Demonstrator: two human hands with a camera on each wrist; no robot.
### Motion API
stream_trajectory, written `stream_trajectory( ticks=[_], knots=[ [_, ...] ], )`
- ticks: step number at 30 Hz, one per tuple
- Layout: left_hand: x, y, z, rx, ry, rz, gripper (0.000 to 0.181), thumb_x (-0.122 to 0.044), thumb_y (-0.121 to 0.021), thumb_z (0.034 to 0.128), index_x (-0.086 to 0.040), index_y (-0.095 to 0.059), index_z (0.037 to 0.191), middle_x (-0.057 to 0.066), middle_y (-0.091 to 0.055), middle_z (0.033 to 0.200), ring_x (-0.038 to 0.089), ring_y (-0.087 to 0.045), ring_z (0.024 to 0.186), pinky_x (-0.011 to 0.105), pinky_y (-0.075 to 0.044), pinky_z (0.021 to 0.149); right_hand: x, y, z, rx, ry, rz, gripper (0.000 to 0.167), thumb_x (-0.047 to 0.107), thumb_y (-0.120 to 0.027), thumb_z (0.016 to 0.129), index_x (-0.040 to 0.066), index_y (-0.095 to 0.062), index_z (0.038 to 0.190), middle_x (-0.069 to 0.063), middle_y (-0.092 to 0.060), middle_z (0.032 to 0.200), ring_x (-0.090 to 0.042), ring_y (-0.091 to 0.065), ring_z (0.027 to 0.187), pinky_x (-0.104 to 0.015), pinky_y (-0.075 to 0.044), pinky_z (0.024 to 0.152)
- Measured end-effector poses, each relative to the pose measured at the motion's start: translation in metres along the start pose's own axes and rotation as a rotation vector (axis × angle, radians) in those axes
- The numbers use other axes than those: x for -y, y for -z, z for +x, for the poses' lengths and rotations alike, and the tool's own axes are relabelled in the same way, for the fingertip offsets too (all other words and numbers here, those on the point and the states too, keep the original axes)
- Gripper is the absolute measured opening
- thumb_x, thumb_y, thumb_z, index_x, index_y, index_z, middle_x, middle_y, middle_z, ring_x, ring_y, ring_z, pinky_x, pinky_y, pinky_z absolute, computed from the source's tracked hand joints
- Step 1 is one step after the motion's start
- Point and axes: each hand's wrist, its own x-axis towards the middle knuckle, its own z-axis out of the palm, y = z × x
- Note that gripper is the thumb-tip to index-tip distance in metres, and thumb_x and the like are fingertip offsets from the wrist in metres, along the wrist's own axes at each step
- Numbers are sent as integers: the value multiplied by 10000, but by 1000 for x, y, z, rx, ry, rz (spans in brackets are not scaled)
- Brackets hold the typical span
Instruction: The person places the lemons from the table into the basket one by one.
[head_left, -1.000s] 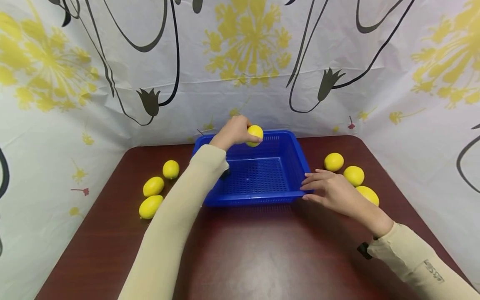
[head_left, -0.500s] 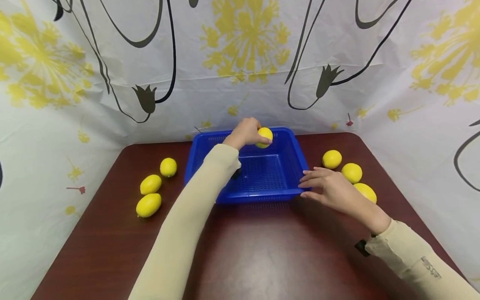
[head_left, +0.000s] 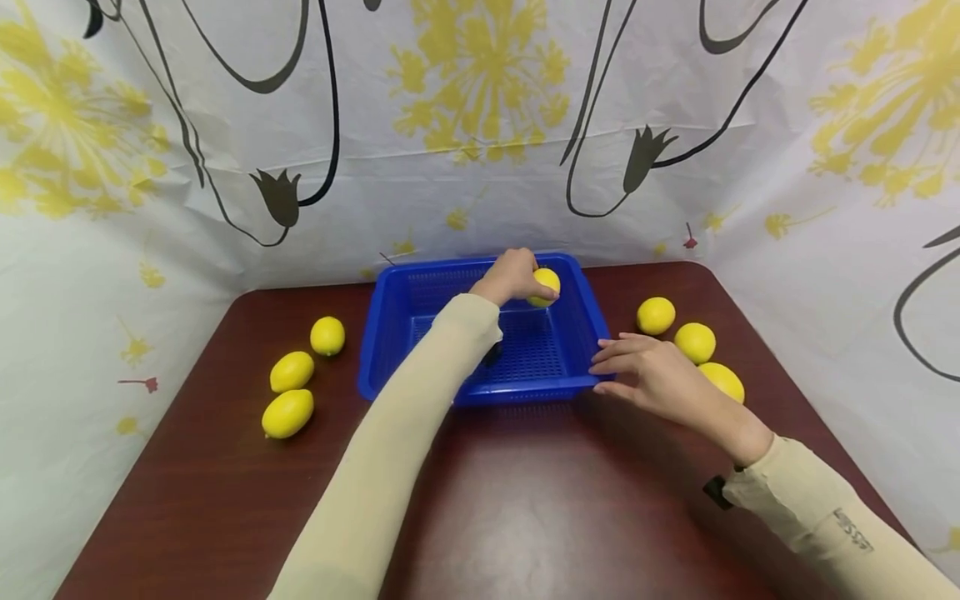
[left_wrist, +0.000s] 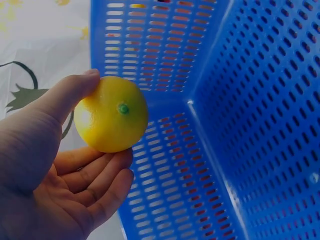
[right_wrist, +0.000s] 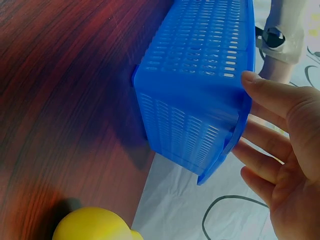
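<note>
The lemon (left_wrist: 112,115) sits over the basket's (head_left: 517,388) interior, toward its far right corner; whether it is below the rim I cannot tell. The left hand (head_left: 512,273) pinches it, thumb on one side, fingers on the other. The right hand (head_left: 648,371) pinches the rim at the basket's near right corner. Judged by look, the lemon is light, firm and smooth-skinned (a little slippery, perhaps), hardly fragile; best held round its widest part. The basket appears light and slightly flexible; the rim is the place to grip. Count: seven lemons, namely one in hand, three lemons to the basket's left (head_left: 292,372) and three lemons to its right (head_left: 695,342); one basket; one table (head_left: 510,500) beneath it.
</note>
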Motion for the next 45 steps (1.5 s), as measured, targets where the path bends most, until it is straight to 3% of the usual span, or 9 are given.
stream_trajectory(
  ticks=[14, 27, 45],
  knots=[
    [6, -23, 10, 36, 54, 21, 395, -446, -784, 820, -82, -644, 876, -8, -564, 744, 126, -491, 647, 238, -437, 582, -1, -1, -1, -19, 17, -6, 311, 270, -870, 730, 129, -788, 994, -5, -778, 973, -278, -701, 1118, -499, -546, 967],
    [5, -35, 8, 8, 94, 63, 487, -442, -794, 812, -58, -637, 1066, 68, -664, 998, 178, -582, 830, 321, -537, 753, -1, 1, 1, -14, 2, 1, 313, 283, -871, 733, 128, -790, 993, -5, -778, 979, -272, -698, 1130, -492, -538, 983],
    [7, -46, 13, 42, 121, 65, 567, -440, -805, 804, -56, -617, 1176, 66, -660, 1072, 174, -617, 880, 311, -560, 802, -2, -3, -1, -27, 2, -5, 308, 283, -875, 730, 137, -792, 988, -3, -778, 981, -266, -699, 1127, -492, -543, 974]
  ],
)
